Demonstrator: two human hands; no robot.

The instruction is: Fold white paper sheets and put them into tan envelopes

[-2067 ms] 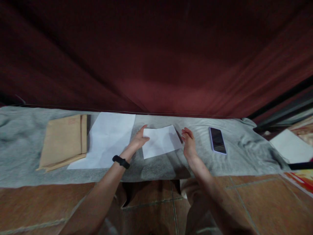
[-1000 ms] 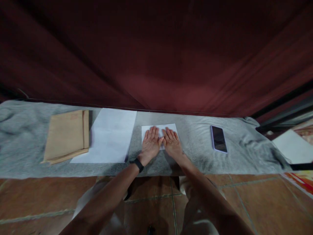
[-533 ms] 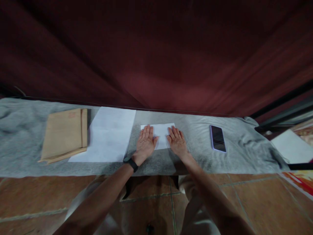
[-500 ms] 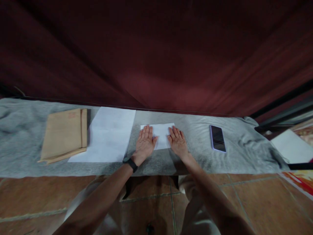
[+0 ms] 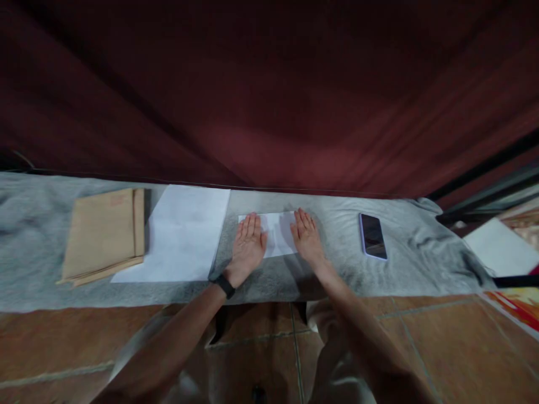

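A small white sheet of paper point(image 5: 278, 234), which looks folded, lies on the grey cloth in front of me. My left hand point(image 5: 249, 241) rests flat over its left end, fingers stretched out and pointing away from me. Over the right end lies my right hand point(image 5: 307, 235), also flat, with its fingers extended. Both palms face down, and neither hand grips anything. Between the two thumbs the middle of the paper shows. Its ends are partly hidden under the hands.
Left of my hands lie large white paper sheets point(image 5: 185, 235), with a stack of brown paper envelopes point(image 5: 101, 230) overlapping their edge. A phone point(image 5: 373, 237) lies to the right on the grey cloth point(image 5: 337, 224). Dark red fabric point(image 5: 269, 112) hangs along the far edge.
My right hand has shifted slightly away from me and outward along the paper. The left hand stays nearly in place on its end. The view has tilted a little.
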